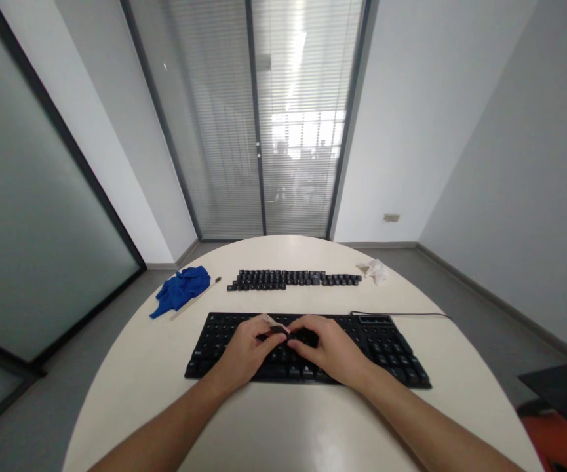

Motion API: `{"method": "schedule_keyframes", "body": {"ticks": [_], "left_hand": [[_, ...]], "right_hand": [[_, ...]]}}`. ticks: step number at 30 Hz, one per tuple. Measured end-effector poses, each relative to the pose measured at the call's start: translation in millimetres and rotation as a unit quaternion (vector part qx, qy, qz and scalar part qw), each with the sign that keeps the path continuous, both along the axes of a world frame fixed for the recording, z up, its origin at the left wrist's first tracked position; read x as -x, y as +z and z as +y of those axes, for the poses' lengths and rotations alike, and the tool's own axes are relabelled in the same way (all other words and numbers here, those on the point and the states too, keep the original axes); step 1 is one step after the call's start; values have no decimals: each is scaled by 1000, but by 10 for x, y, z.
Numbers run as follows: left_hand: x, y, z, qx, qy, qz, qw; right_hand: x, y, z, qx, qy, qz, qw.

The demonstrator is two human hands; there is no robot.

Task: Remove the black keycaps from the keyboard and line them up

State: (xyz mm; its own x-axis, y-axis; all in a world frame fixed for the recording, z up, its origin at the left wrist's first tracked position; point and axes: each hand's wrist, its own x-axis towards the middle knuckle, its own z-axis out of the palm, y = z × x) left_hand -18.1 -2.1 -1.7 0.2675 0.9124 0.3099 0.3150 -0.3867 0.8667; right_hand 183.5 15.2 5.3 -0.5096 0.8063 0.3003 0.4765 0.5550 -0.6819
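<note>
A black keyboard (391, 344) lies across the round white table (140, 367) in front of me. Both hands rest over its middle. My left hand (246, 347) is closed in a pinch on something small, a pale scrap showing at its fingertips. My right hand (330, 347) is curled with its fingers on a small dark piece, likely a keycap, just above the keys. The two hands' fingertips nearly meet. Behind the keyboard, rows of loose black keycaps (293, 279) are laid out in a long strip.
A crumpled blue cloth (181, 290) and a thin stick (195, 298) lie at the back left. A crumpled white tissue (375, 270) sits at the back right. The keyboard cable (406, 314) runs right. A dark and orange object (561, 406) stands off the table's right edge.
</note>
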Motion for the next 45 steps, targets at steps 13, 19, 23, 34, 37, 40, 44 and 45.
{"method": "schedule_keyframes", "body": {"ticks": [13, 19, 23, 34, 37, 40, 44, 45], "left_hand": [[3, 16, -50, -21, -24, 40, 999], [7, 40, -54, -27, -20, 45, 998], [11, 39, -50, -37, -16, 48, 998], [27, 12, -52, -39, -4, 54, 998], [28, 1, -46, -43, -3, 57, 997], [30, -5, -38, -42, -5, 58, 997], [34, -8, -32, -44, -7, 54, 998], [34, -9, -32, -45, -7, 53, 998]], "right_hand": [[-19, -79, 98, 123, -32, 123, 984], [-79, -55, 184, 96, -87, 101, 986], [-163, -66, 308, 49, -123, 41, 990], [98, -33, 787, -11, -156, -170, 973], [215, -18, 907, -14, -176, -191, 965], [298, -21, 1002, -15, -202, -211, 956], [356, -37, 1070, -20, -227, -222, 948], [363, -42, 1078, -23, -231, -223, 947]]}}
